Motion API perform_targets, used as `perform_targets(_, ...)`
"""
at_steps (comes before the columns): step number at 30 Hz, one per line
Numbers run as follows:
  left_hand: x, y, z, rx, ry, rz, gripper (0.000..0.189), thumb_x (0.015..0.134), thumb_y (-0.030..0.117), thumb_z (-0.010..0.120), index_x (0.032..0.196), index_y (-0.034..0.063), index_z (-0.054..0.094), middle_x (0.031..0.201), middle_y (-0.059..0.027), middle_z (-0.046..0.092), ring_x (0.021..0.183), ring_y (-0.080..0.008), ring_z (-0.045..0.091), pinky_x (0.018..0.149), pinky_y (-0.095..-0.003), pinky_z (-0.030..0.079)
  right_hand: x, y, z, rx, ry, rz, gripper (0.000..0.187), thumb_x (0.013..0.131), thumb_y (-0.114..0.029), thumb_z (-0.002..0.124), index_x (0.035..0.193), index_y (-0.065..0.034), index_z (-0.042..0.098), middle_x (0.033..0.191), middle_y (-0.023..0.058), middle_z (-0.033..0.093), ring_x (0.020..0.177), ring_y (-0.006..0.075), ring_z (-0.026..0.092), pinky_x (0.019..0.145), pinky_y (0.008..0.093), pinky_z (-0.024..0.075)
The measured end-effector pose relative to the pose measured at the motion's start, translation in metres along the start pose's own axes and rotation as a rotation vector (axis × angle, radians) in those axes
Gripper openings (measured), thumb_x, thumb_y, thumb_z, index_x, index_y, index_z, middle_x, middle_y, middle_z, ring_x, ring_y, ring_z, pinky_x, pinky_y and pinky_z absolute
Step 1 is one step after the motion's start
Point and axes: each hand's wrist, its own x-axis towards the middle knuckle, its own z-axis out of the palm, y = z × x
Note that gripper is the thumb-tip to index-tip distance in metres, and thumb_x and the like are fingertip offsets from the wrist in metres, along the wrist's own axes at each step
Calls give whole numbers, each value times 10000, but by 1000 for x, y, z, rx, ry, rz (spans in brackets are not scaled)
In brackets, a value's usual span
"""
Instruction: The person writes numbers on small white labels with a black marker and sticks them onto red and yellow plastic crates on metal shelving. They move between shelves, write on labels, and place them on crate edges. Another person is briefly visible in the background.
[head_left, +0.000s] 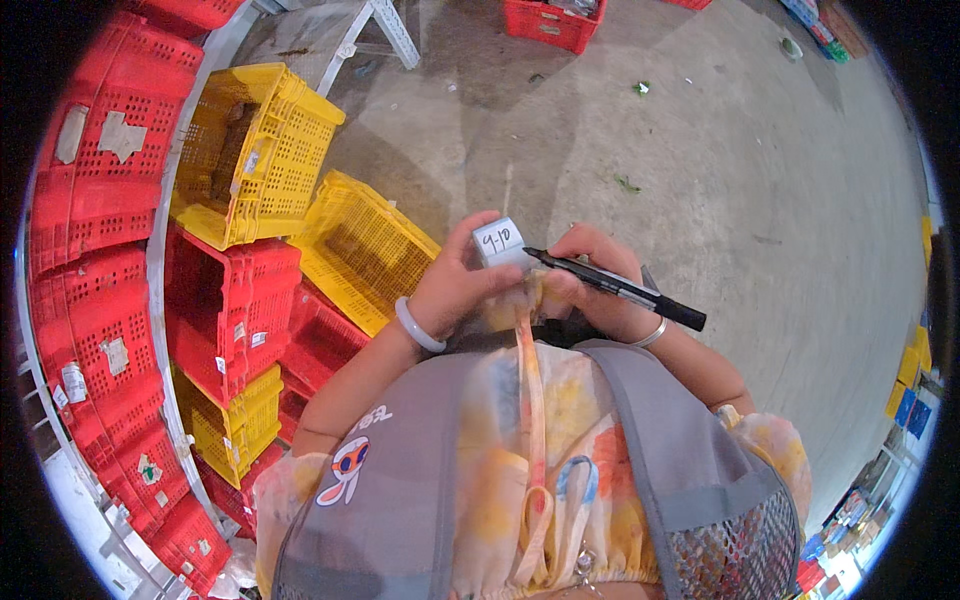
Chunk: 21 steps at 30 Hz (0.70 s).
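My left hand (469, 274) grips a small roll of white labels (498, 241), fingers behind it and thumb along its lower edge. Handwriting in dark ink shows on the roll's upper face. In my right hand (611, 289) lies a black marker pen (622, 287), uncapped at the tip end. Its tip points left and reaches the right edge of the label roll; whether it touches the paper I cannot tell. Both hands are in front of my chest, close together. A pale bangle circles the left wrist, and a silver bangle the right.
Red perforated plastic crates (112, 187) stand stacked along the left, behind a pale metal rail. Nearer are yellow crates (277, 165) and a red crate (259, 315), some tipped on their sides. Another red crate (551, 26) sits on the concrete floor (720, 187) ahead, where scraps of green leaf (626, 184) lie.
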Motion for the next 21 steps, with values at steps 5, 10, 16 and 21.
perform_targets(5, 3, -7, -4, 221, 6, 63, 800, 696, -27, 750, 1367, 83, 328, 1192, -76, 517, 1117, -196, 521, 974, -330, 433, 5, -1, 7, -78, -45, -56, 193, 820, -174, 662, 952, -42, 613, 801, 90, 599, 719, 207, 598, 655, 311, 479)
perform_targets(10, 5, -12, -10, 217, 11, 76, 808, 687, -7, 762, 1360, 78, 323, 1201, -90, 511, 1126, -200, 514, 972, -333, 434, 8, -2, 14, -133, -25, -16, 154, 748, -127, 707, 886, -82, 655, 802, 103, 612, 732, 274, 615, 648, 353, 502)
perform_targets(16, 5, -12, -13, 216, 14, 71, 780, 699, 11, 758, 1346, 72, 328, 1193, -98, 518, 1112, -198, 523, 952, -326, 446, 10, -1, 17, -128, -70, -34, 149, 748, -134, 706, 881, -90, 655, 805, 102, 610, 765, 281, 603, 675, 358, 495)
perform_targets(21, 4, -10, -14, 205, 32, 48, 779, 697, -4, 760, 1353, 74, 347, 1192, -68, 528, 1109, -181, 527, 973, -324, 432, 13, 3, 16, -154, -82, -118, 165, 752, -82, 669, 902, -38, 617, 788, 102, 592, 708, 241, 588, 640, 324, 485)
